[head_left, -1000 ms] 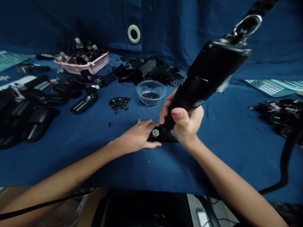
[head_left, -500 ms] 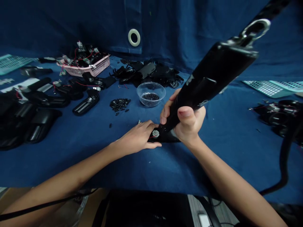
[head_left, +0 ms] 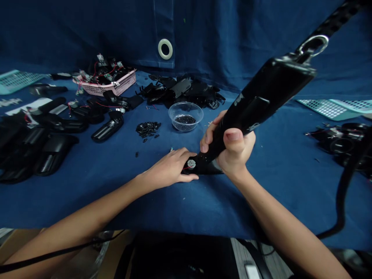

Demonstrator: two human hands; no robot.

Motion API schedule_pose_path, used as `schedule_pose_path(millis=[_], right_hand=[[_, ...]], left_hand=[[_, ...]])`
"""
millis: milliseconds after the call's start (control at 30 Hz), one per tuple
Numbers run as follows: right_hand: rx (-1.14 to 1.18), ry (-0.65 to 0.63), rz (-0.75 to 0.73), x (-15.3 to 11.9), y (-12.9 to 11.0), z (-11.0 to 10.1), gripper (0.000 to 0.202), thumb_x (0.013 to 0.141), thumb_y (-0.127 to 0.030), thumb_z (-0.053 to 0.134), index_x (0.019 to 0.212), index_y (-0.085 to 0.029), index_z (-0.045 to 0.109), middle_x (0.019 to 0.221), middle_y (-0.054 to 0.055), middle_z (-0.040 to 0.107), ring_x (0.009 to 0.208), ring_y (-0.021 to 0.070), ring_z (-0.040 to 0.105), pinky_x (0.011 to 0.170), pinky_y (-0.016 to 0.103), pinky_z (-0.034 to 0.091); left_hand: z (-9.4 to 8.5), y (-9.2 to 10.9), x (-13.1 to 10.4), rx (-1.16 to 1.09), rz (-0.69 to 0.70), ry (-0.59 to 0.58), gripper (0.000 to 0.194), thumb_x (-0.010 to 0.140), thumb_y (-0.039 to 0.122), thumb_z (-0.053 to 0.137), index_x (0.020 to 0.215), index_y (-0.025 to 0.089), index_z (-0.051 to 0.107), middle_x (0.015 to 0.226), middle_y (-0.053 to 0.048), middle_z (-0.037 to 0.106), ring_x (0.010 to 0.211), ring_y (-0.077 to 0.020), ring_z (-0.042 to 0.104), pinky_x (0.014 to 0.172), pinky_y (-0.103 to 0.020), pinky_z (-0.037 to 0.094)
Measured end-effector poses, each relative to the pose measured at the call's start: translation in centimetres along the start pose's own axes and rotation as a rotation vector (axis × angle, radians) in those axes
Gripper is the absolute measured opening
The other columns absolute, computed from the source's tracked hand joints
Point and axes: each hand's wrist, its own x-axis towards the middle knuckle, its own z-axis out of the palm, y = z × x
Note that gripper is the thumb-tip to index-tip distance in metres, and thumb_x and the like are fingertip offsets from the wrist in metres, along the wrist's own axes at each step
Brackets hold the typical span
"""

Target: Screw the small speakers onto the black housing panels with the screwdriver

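Observation:
My right hand (head_left: 236, 149) is wrapped round a black electric screwdriver (head_left: 261, 99), which slants down to the left and has a metal ring at its top end. The driver's lower end meets a black plastic housing (head_left: 207, 169) lying on the blue cloth; the exact contact point is too dark to make out. A round silvery part with a red wire (head_left: 191, 164) sits at the housing's left end. My left hand (head_left: 171, 166) grips that end between thumb and fingers. Beyond the hands stands a clear plastic bowl (head_left: 190, 110) of small dark screws.
Small black pieces (head_left: 147, 129) lie left of the bowl. Black shells (head_left: 181, 88) are heaped behind it. A pink basket (head_left: 124, 82) holds wired parts. Black housings (head_left: 55, 153) crowd the left side, and dark round parts (head_left: 341, 143) lie at right, near a thick black cable (head_left: 341, 201).
The screwdriver and my right hand have shifted slightly to the right. My left hand keeps its place on the housing. The whole view has moved a little.

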Motion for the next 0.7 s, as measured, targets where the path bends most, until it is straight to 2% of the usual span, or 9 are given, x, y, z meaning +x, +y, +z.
schedule_pose_path(millis=[233, 433, 600, 700], right_hand=[[-0.009, 0.019, 0.005, 0.0, 0.26, 0.26, 0.032, 0.078, -0.056, 0.064, 0.089, -0.027, 0.057, 0.052, -0.005, 0.053, 0.038, 0.0127, 0.049, 0.039, 0.029, 0.042], [-0.033, 0.008, -0.038, -0.05, 0.5, 0.25, 0.03, 0.081, -0.053, 0.063, 0.09, -0.025, 0.056, 0.053, -0.004, 0.052, 0.039, 0.012, 0.049, 0.04, 0.029, 0.042], [-0.14, -0.073, -0.061, -0.28, 0.31, -0.03, 0.04, 0.075, -0.06, 0.067, 0.089, -0.025, 0.054, 0.063, 0.0, 0.056, 0.06, 0.0169, 0.06, 0.051, 0.033, 0.051], [-0.188, -0.126, -0.047, -0.29, 0.31, -0.09, 0.046, 0.072, -0.066, 0.066, 0.089, -0.025, 0.052, 0.068, 0.002, 0.057, 0.07, 0.019, 0.062, 0.055, 0.034, 0.052]], left_hand=[[0.21, -0.21, -0.04, 0.013, 0.016, 0.021, 0.057, 0.082, 0.051, 0.064, 0.127, 0.02, 0.047, 0.117, -0.008, 0.056, 0.107, -0.0244, 0.056, 0.098, -0.042, 0.044], [0.21, -0.19, -0.04, 0.031, 0.015, 0.021, 0.058, 0.083, 0.052, 0.063, 0.128, 0.019, 0.046, 0.117, -0.008, 0.056, 0.106, -0.0246, 0.057, 0.099, -0.045, 0.044], [0.54, -0.61, -0.05, 0.033, 0.05, 0.022, 0.057, 0.084, 0.053, 0.061, 0.129, 0.02, 0.045, 0.127, -0.011, 0.053, 0.116, -0.0276, 0.054, 0.099, -0.044, 0.045], [0.71, -0.75, -0.06, 0.035, 0.075, 0.025, 0.057, 0.085, 0.052, 0.06, 0.129, 0.018, 0.045, 0.131, -0.012, 0.05, 0.123, -0.029, 0.05, 0.103, -0.044, 0.044]])
